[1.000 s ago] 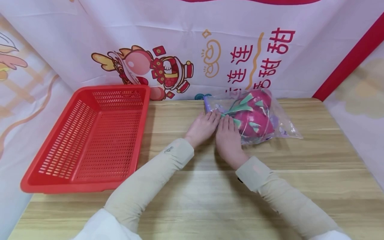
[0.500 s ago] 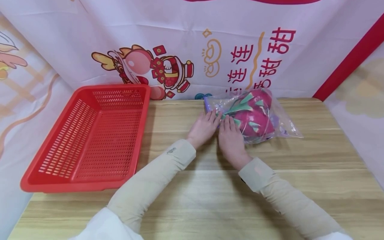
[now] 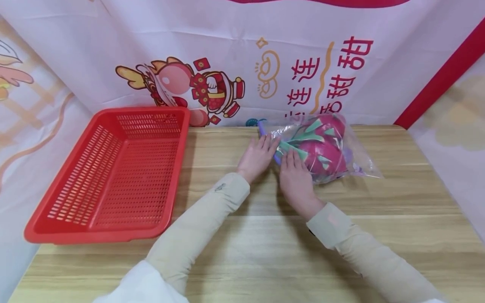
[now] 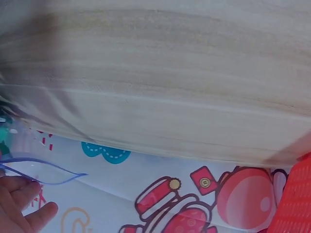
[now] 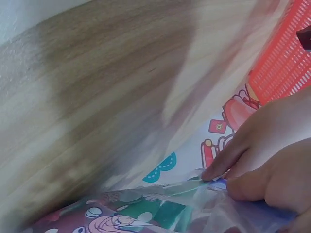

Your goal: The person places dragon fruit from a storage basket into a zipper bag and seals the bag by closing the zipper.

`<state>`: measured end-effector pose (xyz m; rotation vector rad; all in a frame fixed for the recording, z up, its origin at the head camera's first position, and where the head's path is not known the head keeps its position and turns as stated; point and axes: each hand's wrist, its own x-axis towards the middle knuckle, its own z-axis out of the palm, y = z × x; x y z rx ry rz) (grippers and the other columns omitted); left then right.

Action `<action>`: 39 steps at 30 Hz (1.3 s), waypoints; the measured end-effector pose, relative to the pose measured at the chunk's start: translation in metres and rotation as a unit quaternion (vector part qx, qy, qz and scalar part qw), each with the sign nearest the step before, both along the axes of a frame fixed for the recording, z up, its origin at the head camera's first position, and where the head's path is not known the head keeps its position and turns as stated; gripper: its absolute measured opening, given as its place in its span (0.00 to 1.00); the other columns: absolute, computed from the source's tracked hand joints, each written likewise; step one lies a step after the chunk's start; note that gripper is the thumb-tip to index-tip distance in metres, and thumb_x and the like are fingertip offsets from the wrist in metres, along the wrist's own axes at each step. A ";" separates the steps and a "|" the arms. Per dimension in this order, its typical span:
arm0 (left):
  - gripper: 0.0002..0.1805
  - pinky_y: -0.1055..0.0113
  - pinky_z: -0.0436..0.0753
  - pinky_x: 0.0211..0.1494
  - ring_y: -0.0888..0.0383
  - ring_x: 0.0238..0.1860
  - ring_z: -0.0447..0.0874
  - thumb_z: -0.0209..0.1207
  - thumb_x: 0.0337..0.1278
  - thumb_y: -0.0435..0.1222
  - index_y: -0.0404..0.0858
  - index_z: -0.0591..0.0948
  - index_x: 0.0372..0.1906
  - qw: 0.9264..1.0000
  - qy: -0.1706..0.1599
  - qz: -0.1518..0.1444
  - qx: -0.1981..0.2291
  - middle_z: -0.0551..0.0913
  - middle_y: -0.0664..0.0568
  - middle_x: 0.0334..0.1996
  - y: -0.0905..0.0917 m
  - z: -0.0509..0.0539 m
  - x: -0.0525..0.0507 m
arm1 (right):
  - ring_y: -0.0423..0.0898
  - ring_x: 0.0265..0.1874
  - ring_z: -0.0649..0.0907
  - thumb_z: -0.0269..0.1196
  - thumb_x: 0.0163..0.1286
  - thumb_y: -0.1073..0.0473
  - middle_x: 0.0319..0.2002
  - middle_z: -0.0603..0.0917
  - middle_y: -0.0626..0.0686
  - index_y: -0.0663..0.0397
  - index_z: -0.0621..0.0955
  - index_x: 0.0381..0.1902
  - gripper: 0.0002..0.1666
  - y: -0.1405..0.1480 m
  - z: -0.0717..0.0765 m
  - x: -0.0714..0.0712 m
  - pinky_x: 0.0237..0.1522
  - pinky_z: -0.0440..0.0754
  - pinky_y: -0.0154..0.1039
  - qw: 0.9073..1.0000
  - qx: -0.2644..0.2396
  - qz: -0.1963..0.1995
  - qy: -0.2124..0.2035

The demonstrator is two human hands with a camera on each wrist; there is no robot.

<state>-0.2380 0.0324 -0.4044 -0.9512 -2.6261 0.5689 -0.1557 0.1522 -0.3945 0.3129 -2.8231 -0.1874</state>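
Note:
A clear zip bag (image 3: 361, 162) with a purple zip edge (image 3: 261, 127) lies at the back right of the table. Inside it are two pink dragon fruits (image 3: 322, 153) with green scales pointing toward the bag's mouth. In the left wrist view the zip lips stand apart at one corner. My left hand (image 3: 255, 158) holds the mouth near its far side. At the near side my right hand (image 3: 297, 181) pinches the edge, its thumb (image 5: 250, 188) over the purple strip in the right wrist view. Some fingertips are hidden by the bag.
A red perforated plastic basket (image 3: 176, 181) stands on the left of the wooden table (image 3: 242, 252). Behind the table hangs a white printed cloth (image 3: 235, 25), close to the bag's far side.
Both hands have shifted slightly right at the bag's mouth. The purple edge now shows between them, and the bag's mouth looks more spread. The basket stays in place.

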 end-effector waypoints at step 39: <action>0.24 0.57 0.76 0.64 0.53 0.63 0.75 0.38 0.73 0.38 0.43 0.67 0.69 0.997 0.076 -0.016 0.001 0.74 0.49 0.65 0.001 0.005 0.001 | 0.60 0.69 0.68 0.44 0.71 0.70 0.66 0.68 0.69 0.76 0.62 0.66 0.26 0.002 -0.006 -0.024 0.72 0.64 0.46 0.999 -0.011 0.042 -0.020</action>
